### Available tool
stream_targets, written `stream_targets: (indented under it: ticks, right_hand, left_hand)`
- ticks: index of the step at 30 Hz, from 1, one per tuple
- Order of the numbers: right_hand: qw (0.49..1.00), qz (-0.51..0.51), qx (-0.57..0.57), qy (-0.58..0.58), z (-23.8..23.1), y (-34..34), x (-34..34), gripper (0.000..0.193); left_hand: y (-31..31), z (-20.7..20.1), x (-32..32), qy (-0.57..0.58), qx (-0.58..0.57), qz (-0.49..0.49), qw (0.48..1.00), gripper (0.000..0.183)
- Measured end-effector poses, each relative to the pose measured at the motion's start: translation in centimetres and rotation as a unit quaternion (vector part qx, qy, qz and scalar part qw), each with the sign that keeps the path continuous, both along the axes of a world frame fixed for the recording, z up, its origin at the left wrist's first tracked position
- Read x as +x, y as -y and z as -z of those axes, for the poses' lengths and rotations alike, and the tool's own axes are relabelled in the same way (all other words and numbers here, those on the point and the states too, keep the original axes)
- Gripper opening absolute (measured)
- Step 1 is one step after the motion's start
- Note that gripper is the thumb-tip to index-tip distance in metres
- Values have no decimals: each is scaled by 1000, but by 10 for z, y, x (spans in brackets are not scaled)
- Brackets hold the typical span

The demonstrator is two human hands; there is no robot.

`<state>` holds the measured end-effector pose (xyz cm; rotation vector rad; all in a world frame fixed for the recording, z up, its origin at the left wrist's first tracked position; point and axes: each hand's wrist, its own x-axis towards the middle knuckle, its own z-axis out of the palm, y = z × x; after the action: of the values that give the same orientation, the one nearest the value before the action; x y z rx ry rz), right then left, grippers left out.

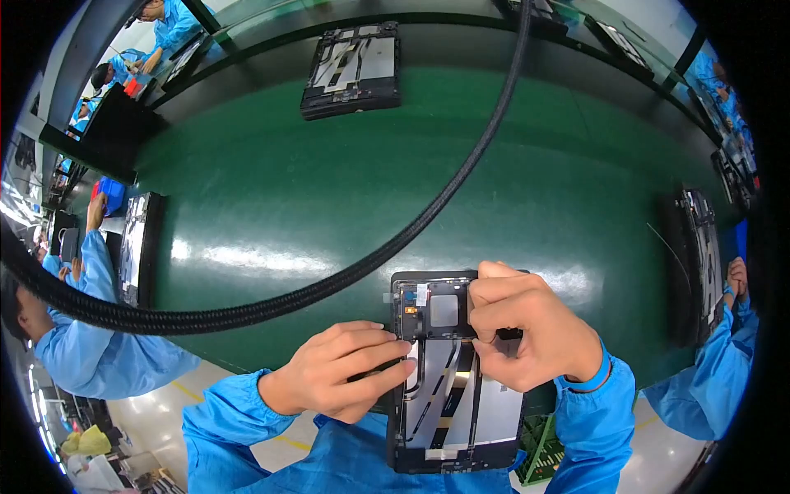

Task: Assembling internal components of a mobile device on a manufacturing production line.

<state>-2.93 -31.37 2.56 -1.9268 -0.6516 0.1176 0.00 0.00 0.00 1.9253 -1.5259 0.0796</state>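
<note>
An opened tablet [492, 412], its black frame, pale inner plates and dark ribbon cables exposed, lies in front of me across the near table edge. My left hand [341, 370] holds its left side, fingertips over the frame and the thumb out of sight. Over the tablet's upper right part, my right hand [535, 329] is closed in a pinch, thumb and forefinger close to the inner parts. What sits between those fingertips is hidden. Left of the right hand shows a black cover piece [445, 311] with a light square.
A thick black braided cable [329, 290] arcs over the green table [271, 181]. Opened tablets lie stacked at the back [354, 70]; others stand at the left [140, 247] and right [701, 255] edges. People in blue sleeves work both sides. A green crate [541, 453] is below.
</note>
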Motion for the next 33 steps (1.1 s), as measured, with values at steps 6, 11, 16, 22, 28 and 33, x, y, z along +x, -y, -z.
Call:
stream_targets:
  ticks: [6, 11, 16, 22, 28, 33]
  right_hand:
    - [999, -11, -35, 19, -1, 16, -4, 13]
    - [999, -16, -42, 19, -2, 26, -5, 13]
    - [997, -33, -61, 30, -1, 34, -4, 15]
    - [999, -15, -13, 40, 8, 46, -13, 14]
    - [992, 33, -42, 115, -7, 65, -26, 15]
    - [990, 52, -40, 124, -14, 92, -36, 17]
  left_hand:
    - [27, 2, -16, 56, -17, -31, 998, 41]
    - [47, 3, -35, -8, -47, -130, 990, 29]
    - [60, 12, -58, -31, -69, -168, 983, 30]
    - [73, -1, -59, -13, -23, -170, 985, 37]
    - [86, -19, -50, 115, 15, -139, 983, 35]
    - [105, -29, -44, 176, 33, -71, 981, 45]
